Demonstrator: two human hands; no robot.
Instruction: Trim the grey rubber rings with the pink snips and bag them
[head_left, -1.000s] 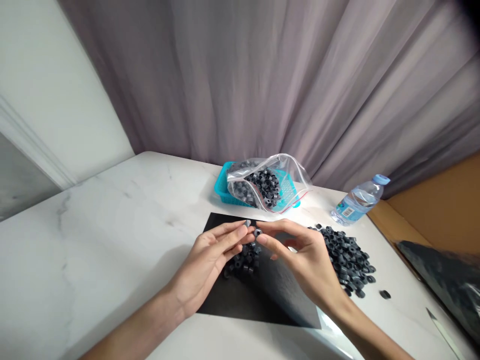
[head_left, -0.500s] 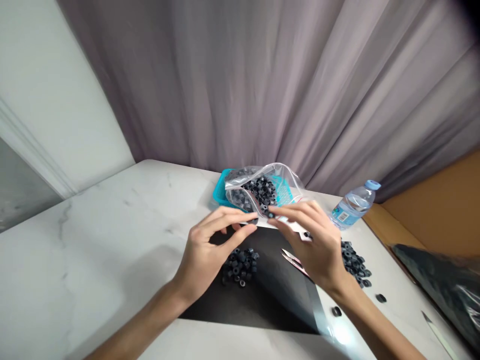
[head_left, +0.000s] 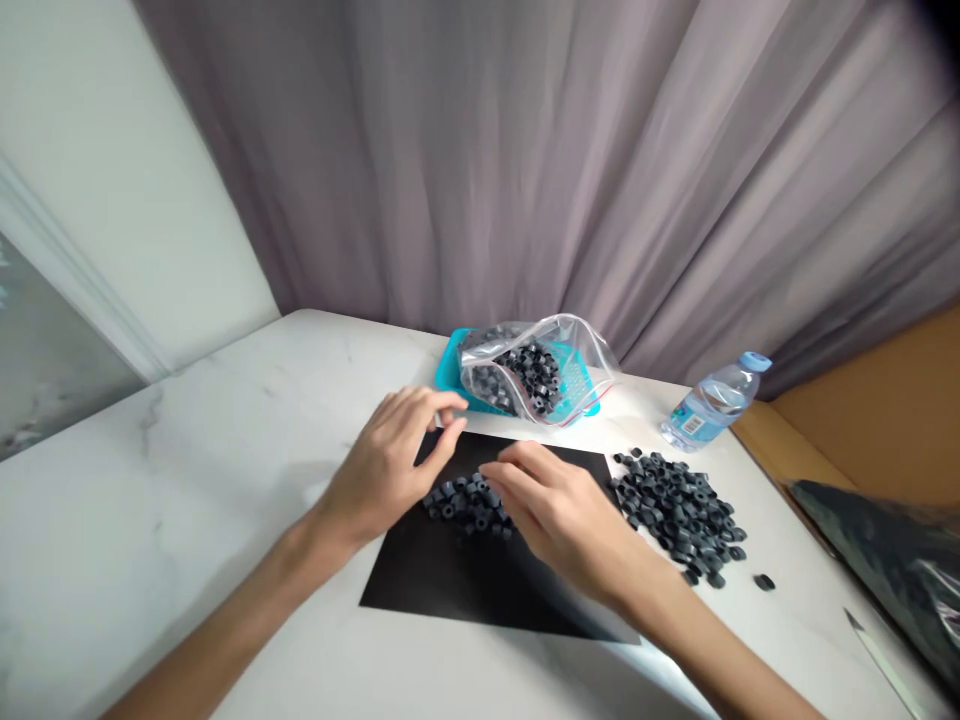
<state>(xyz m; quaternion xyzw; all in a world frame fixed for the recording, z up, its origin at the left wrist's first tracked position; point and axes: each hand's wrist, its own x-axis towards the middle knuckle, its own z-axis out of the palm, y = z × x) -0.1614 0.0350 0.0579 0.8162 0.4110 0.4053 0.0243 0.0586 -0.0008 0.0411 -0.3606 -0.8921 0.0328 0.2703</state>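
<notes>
My left hand (head_left: 394,455) hovers over the left edge of a black sheet (head_left: 495,590), thumb and forefinger curved and a little apart, with nothing visible between them. Below and between my hands lies a pile of small dark ring-like pieces (head_left: 469,505) on the sheet. My right hand (head_left: 566,510) is at the right side of this pile, its fingers closed together and pointing left. Whatever those fingertips hold, if anything, is hidden. To the right of the sheet spreads a larger heap of similar dark pieces (head_left: 682,515).
Behind the sheet, a turquoise basket (head_left: 448,370) bears an open clear zip bag (head_left: 600,350) of dark pieces. A water bottle (head_left: 712,405) leans at the right. A pointed blade-like tool (head_left: 874,650) and dark plastic (head_left: 877,560) lie farther right, by a cardboard panel (head_left: 885,430).
Both hands moved apart from near the bag; my right hand came down left to the pile. The dark piece at my left fingertips is gone from view. The snips are now out of sight.
</notes>
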